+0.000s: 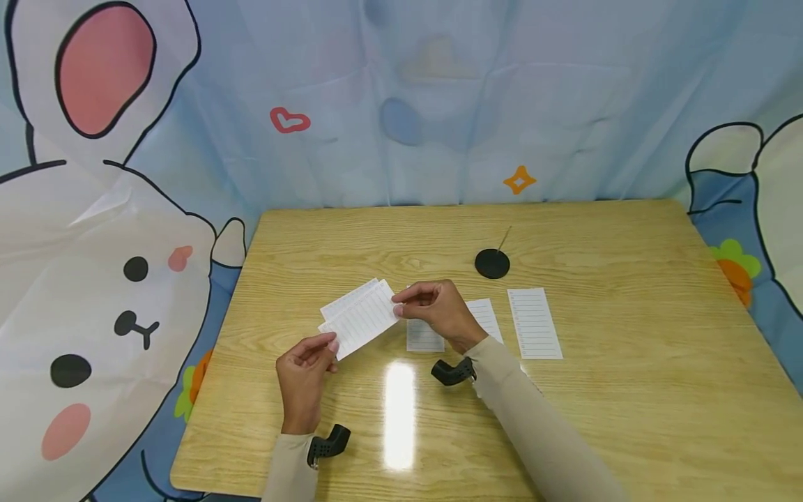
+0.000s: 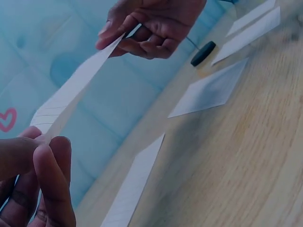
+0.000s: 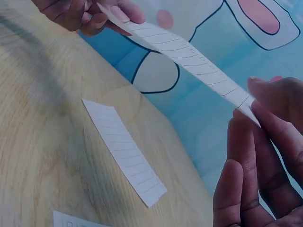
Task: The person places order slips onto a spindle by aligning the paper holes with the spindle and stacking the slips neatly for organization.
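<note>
A white lined paper slip (image 1: 362, 322) is held up above the table between both hands. My left hand (image 1: 305, 376) pinches its lower left corner between thumb and fingers. At the other end, my right hand (image 1: 444, 312) pinches the slip's edge, also seen in the right wrist view, where the held slip (image 3: 189, 56) bends slightly. Another lined slip (image 3: 125, 151) lies flat on the table beneath it, partly covered in the head view. To the right of the hands lie more lined slips; one (image 1: 424, 338) is near the right hand, and one (image 1: 484, 315) is partly hidden by it.
A further lined slip (image 1: 534, 324) lies rightmost on the wooden table (image 1: 627, 293). Behind it stands a black round base (image 1: 492, 263) with a thin upright rod. A cartoon-printed curtain (image 1: 439, 104) hangs along the table's back and left side.
</note>
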`<state>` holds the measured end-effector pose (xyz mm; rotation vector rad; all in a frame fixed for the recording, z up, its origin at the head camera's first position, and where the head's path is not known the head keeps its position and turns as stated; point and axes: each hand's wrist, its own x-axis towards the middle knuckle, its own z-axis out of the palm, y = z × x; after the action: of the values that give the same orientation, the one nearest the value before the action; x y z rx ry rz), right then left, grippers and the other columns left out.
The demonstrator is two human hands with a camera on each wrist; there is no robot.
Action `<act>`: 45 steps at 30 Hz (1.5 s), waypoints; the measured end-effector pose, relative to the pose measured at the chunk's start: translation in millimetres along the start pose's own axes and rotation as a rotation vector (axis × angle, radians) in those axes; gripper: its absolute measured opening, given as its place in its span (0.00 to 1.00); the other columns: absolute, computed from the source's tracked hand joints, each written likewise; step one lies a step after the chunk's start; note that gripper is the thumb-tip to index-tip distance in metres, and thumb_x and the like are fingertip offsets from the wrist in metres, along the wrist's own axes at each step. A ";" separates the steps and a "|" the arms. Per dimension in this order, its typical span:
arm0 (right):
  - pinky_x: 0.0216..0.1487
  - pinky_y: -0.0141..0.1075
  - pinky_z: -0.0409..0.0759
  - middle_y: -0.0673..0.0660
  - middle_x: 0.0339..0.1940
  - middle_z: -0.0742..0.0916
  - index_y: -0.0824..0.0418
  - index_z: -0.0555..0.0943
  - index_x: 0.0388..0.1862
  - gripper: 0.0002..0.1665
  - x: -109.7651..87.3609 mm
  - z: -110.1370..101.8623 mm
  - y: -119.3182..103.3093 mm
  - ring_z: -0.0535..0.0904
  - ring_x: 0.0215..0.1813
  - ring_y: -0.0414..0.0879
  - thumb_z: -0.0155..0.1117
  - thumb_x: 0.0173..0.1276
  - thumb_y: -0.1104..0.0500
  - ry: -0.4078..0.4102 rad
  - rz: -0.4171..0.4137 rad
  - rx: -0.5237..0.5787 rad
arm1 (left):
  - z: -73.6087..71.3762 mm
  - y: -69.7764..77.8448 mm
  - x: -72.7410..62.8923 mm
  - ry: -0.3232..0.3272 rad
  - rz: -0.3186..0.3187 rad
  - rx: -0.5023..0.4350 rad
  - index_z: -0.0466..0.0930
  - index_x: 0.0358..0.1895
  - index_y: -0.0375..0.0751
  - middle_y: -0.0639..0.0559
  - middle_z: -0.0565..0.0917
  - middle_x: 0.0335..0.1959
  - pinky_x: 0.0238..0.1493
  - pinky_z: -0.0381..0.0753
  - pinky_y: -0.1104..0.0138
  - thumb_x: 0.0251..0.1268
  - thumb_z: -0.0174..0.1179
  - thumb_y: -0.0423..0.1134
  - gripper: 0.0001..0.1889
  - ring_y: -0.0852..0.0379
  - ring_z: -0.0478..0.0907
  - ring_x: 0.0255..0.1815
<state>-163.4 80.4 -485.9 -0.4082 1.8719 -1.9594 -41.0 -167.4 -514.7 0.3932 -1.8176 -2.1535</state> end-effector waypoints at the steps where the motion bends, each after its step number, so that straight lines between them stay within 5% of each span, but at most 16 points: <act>1: 0.54 0.38 0.87 0.52 0.49 0.92 0.70 0.88 0.53 0.18 0.0 -0.6 -0.8 0.89 0.46 0.44 0.78 0.68 0.62 0.008 -0.009 -0.009 | 0.9 0.9 1.1 -0.009 0.003 0.006 0.87 0.48 0.23 0.50 0.92 0.40 0.28 0.84 0.72 0.65 0.71 0.23 0.11 0.63 0.85 0.30; 24: 0.50 0.36 0.89 0.49 0.40 0.93 0.70 0.90 0.45 0.11 -4.2 -30.5 -19.8 0.90 0.44 0.44 0.78 0.66 0.66 0.202 -0.136 -0.013 | 38.6 32.2 36.4 -0.164 0.110 0.077 0.90 0.45 0.29 0.49 0.90 0.36 0.23 0.81 0.71 0.67 0.71 0.27 0.06 0.60 0.82 0.30; 32: 0.55 0.37 0.88 0.52 0.45 0.92 0.62 0.92 0.43 0.07 -8.3 -45.0 -26.3 0.90 0.46 0.44 0.78 0.67 0.65 0.241 -0.125 -0.024 | 55.4 36.4 50.4 -0.201 0.151 0.076 0.91 0.44 0.32 0.51 0.90 0.33 0.22 0.80 0.72 0.67 0.73 0.30 0.07 0.61 0.81 0.28; 45: 0.52 0.34 0.88 0.47 0.39 0.93 0.69 0.90 0.45 0.11 -13.6 -64.9 -42.3 0.90 0.44 0.42 0.79 0.66 0.64 0.312 -0.098 -0.021 | 79.0 40.1 65.7 -0.281 0.150 0.053 0.91 0.46 0.30 0.49 0.91 0.37 0.22 0.79 0.72 0.68 0.72 0.30 0.07 0.60 0.83 0.30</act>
<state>-185.6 145.0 -446.9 -0.2121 2.0974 -2.1729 -130.4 -128.1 -463.4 -0.0391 -1.9822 -2.1463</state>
